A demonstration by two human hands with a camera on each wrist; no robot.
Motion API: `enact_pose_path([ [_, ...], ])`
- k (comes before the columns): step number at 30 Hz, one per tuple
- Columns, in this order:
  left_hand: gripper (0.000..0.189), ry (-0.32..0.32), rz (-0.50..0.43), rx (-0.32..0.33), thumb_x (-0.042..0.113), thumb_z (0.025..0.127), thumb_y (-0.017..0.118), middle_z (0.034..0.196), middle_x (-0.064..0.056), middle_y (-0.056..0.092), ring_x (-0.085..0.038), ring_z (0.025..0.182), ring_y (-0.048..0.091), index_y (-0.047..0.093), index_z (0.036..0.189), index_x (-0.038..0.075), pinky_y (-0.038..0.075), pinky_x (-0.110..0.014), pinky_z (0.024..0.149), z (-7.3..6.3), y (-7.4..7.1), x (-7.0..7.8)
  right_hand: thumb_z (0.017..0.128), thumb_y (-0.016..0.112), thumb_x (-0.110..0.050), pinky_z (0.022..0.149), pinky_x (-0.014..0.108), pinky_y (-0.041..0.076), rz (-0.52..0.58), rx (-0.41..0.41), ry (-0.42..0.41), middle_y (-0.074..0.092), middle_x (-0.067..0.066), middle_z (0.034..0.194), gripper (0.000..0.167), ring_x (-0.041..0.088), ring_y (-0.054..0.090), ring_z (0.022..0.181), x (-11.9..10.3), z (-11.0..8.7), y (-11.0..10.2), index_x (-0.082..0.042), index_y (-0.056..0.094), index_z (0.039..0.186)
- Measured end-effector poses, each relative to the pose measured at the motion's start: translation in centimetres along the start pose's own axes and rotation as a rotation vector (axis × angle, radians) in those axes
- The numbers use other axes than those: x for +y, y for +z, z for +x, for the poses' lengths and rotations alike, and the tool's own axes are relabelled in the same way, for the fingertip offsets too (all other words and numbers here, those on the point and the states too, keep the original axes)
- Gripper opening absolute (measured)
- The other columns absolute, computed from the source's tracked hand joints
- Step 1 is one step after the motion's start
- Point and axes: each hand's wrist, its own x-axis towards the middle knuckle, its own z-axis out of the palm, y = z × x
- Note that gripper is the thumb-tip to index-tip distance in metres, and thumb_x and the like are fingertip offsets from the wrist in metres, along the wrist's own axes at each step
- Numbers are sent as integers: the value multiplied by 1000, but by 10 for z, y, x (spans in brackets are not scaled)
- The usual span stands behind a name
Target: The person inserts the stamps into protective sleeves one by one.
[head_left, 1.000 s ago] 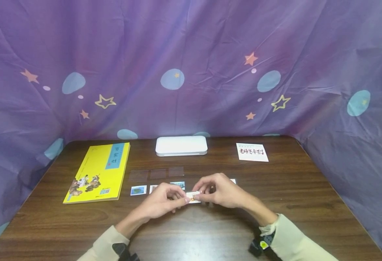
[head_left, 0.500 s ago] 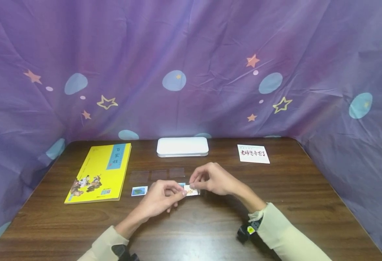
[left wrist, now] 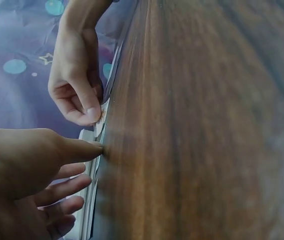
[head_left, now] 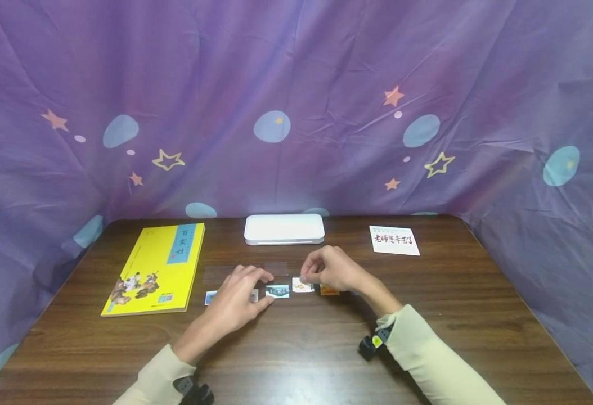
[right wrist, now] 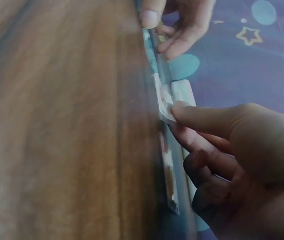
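My right hand (head_left: 338,273) pinches a small white-bordered picture card (head_left: 302,287), stamp-sized, between thumb and forefinger. In the right wrist view, that card (right wrist: 162,97) slants close over the tabletop, thumb on its near edge. My left hand (head_left: 236,295) holds nothing. Its fingers are spread, thumb tip and forefinger at the left side of a blue-green picture card (head_left: 278,291). Under that hand, two more cards are partly hidden, one with a blue picture (head_left: 209,297). Just below the right hand lies an orange card (head_left: 329,290).
Behind the cards lie clear plastic rectangles (head_left: 276,268), partly covered by the left hand. A yellow book (head_left: 149,270) is on the left, a white flat case (head_left: 283,229) at the back, and a white card with red writing (head_left: 394,240) at back right. A purple curtain surrounds the table.
The left hand has let go of the white-bordered card and moved left, its fingers spreading. The right hand has carried the card away from the body, uncovering the orange card.
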Motion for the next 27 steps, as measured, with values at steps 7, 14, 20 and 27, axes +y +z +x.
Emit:
enact_pose_path([
  [7,37,0,3,-17,19,90,89,115,-3,77,-25,112,64,75,124,10,55,-49,104,-1,1,1,90,90,-19,69,24,56,-64,3,-16,72,-11,74,16,5,65,70,1,-2,1,-23,77,82],
  [14,32,-32,-55,-43,12,90,88,103,1,75,-23,106,62,76,120,11,53,-47,99,2,2,1,89,90,-19,67,24,53,-63,-10,-10,71,-9,73,16,7,64,69,1,-7,-1,-23,77,81],
  [20,32,-53,-69,-61,10,90,88,98,5,73,-21,103,60,77,120,10,52,-44,96,3,2,2,88,91,-20,69,25,53,-59,-10,-25,72,-9,74,13,8,65,70,1,-8,-2,-22,79,84],
  [27,24,-74,-62,-64,11,89,88,108,1,73,-22,107,60,81,112,15,54,-44,96,2,0,4,88,92,-22,71,25,54,-58,-22,-22,73,-10,77,12,8,65,72,2,-7,-4,-23,79,87],
])
